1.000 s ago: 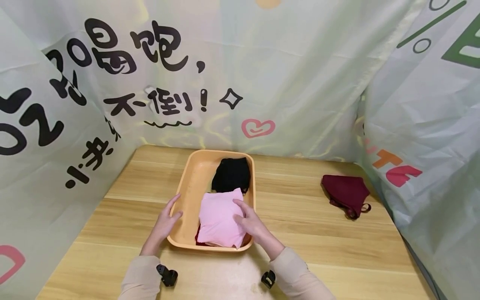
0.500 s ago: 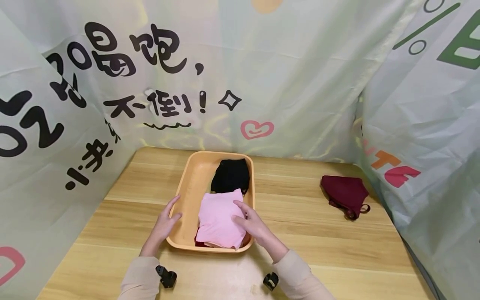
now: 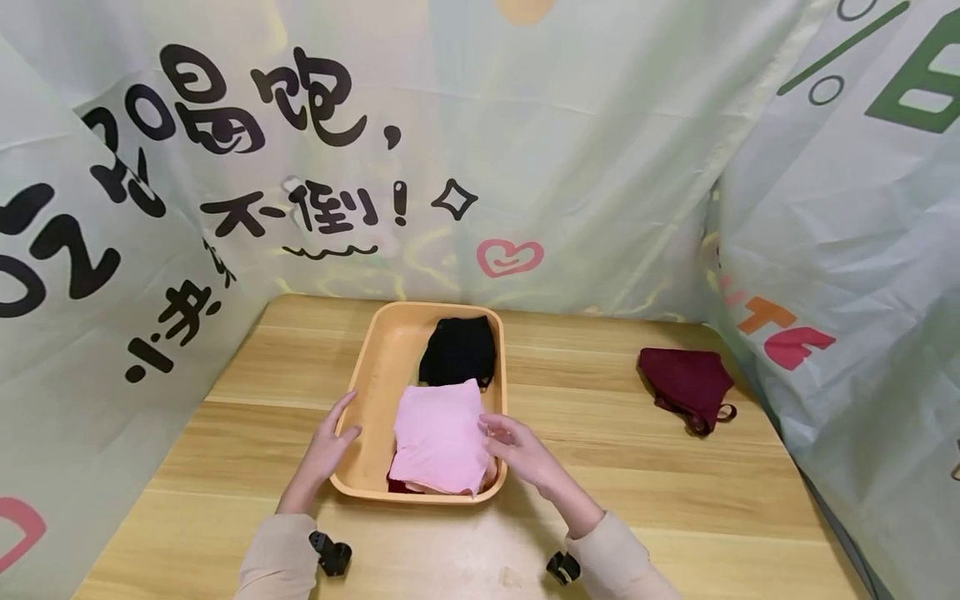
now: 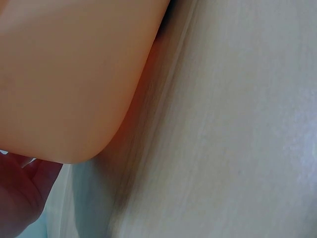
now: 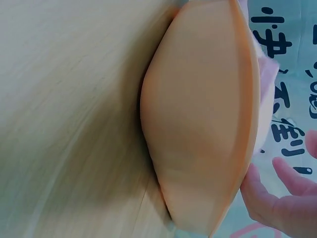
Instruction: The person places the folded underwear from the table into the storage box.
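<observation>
My left hand [image 3: 327, 446] holds the left rim of an orange plastic tray [image 3: 369, 354], thumb over the inside and fingers along the outside. In the left wrist view, fingers [image 4: 44, 174] show at the tray's edge. My right hand [image 3: 525, 450] is at the right rim, its fingers loosely bent beside a folded pink garment [image 3: 438, 437]. A fingertip meets the tray's rim [image 5: 253, 124] in the right wrist view. Dark red fabric [image 3: 405, 485] peeks out under the pink garment. Behind it in the tray lies a folded black garment [image 3: 459, 350].
A maroon garment with thin straps [image 3: 688, 385] lies at the right on the wooden table [image 3: 592, 400]. Printed curtains [image 3: 585, 167] enclose the table's back and sides. A black wrist camera is on each forearm.
My right hand has drawn back to the right, off the pink garment to the tray's rim. My left hand stays at the left rim. The head view shifts slightly.
</observation>
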The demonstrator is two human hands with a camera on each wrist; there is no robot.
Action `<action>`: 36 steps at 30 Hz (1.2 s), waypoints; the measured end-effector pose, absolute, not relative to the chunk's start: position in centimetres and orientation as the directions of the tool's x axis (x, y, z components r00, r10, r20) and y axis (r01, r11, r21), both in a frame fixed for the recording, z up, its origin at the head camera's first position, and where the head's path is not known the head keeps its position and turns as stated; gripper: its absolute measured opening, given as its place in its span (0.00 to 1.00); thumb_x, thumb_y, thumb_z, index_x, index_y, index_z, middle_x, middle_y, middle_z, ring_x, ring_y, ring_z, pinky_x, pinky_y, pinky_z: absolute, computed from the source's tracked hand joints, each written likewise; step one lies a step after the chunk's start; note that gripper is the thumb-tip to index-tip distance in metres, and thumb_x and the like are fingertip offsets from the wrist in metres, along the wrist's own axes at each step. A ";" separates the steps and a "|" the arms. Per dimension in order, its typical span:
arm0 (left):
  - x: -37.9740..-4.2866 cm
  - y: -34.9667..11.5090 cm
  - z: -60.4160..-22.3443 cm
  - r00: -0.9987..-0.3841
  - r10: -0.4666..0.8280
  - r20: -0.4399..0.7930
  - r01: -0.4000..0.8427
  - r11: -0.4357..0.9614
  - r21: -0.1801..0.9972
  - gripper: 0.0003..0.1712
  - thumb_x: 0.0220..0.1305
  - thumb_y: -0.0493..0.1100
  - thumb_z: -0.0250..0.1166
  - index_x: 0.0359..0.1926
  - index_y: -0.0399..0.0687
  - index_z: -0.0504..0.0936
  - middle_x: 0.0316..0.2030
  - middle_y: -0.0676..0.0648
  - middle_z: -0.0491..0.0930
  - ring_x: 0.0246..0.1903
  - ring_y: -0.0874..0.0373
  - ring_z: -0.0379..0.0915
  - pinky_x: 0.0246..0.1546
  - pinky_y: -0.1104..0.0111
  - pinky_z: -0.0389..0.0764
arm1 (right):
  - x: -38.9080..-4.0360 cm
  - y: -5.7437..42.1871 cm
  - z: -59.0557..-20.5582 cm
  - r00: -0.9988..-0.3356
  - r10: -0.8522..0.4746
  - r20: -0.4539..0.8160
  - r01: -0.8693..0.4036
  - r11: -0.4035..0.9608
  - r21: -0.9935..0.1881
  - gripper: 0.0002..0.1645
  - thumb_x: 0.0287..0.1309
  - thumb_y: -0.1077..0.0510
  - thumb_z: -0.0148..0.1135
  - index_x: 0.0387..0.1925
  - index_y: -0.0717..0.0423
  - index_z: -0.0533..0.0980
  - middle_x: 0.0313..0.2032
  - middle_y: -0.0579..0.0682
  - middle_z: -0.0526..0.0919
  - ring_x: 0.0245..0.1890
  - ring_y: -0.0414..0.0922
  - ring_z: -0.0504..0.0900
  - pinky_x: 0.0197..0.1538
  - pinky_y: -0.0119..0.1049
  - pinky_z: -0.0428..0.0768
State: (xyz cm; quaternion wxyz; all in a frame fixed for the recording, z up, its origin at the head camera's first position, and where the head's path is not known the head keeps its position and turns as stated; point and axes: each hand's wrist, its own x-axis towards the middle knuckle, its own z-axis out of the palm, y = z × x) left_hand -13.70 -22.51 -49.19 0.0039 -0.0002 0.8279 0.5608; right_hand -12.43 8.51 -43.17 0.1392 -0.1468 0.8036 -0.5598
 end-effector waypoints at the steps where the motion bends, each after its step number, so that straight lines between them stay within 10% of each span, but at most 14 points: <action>1: -13.9 -22.8 -49.8 -1.000 0.006 0.000 0.003 0.376 0.927 0.34 0.62 0.32 0.51 0.68 0.42 0.53 0.68 0.33 0.48 0.66 0.35 0.40 0.63 0.41 0.43 | -12.4 8.6 -43.2 -0.919 -0.389 -0.059 -0.079 0.329 -0.941 0.24 0.60 0.61 0.53 0.56 0.68 0.67 0.52 0.65 0.73 0.52 0.60 0.72 0.53 0.52 0.72; 36: -14.0 -22.8 -50.2 -1.000 0.005 0.016 0.017 0.362 0.932 0.33 0.62 0.33 0.51 0.68 0.44 0.53 0.68 0.34 0.48 0.67 0.37 0.40 0.63 0.42 0.42 | -15.4 18.9 -43.4 -0.993 -0.026 -0.118 0.103 0.331 -0.938 0.25 0.65 0.58 0.47 0.60 0.67 0.62 0.55 0.66 0.67 0.53 0.56 0.70 0.57 0.50 0.70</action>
